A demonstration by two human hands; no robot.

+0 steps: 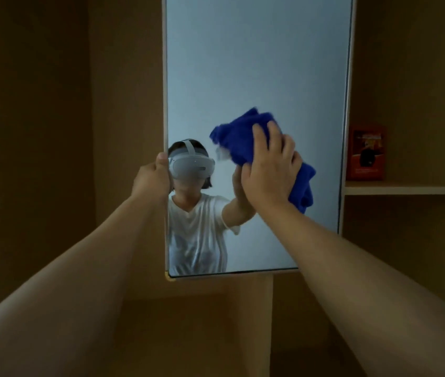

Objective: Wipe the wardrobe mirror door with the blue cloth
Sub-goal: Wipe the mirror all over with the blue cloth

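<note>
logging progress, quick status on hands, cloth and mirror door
Left hand grips mirror door left edge. Right hand presses blue cloth flat on glass, mid-height. Nothing in the way.

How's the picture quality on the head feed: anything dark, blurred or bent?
Head view: wardrobe wood is dim and brown, while the mirror reads bright grey-blue without glare; the cloth is motion-smeared at its top edge under the right hand; the left hand at the door edge is fairly sharp; wide-angle stretch enlarges both forearms; the red box is soft.
</note>
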